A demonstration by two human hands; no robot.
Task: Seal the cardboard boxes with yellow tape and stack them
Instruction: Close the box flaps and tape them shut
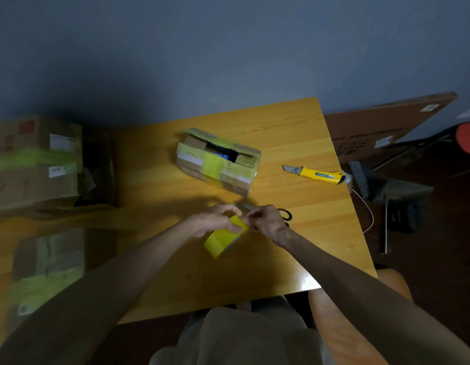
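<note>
Forearms come in over the near edge of the table [281, 127], and the hands meet mid-table. Left hand [211, 219] grips the yellow roll [223, 239], fingers curled round it. Can't tell if the roll touches the surface. Right hand [265, 219] pinches at the roll's upper rim, thumb and forefinger closed on what looks like the tape end. Scissors [286, 214] lie partly under the right hand.

Box [218, 162] sits toward the far edge, centre. Its top flaps aren't closed, leaving a dark gap with something blue inside, and yellow tape crosses its front. Knife [318, 175] is near the right edge, blade out, well apart from the hands. Stack [36, 162] is at the far-left and low box [47, 267] at the near-left. Both show yellow tape but are blurred.

Step, as I read it: freeing the tape end before sealing the box. Next move: peel a length, bring the roll to the box, press the flaps flat, run tape over the seam, cut. Risk: the end tears or sticks back.
</note>
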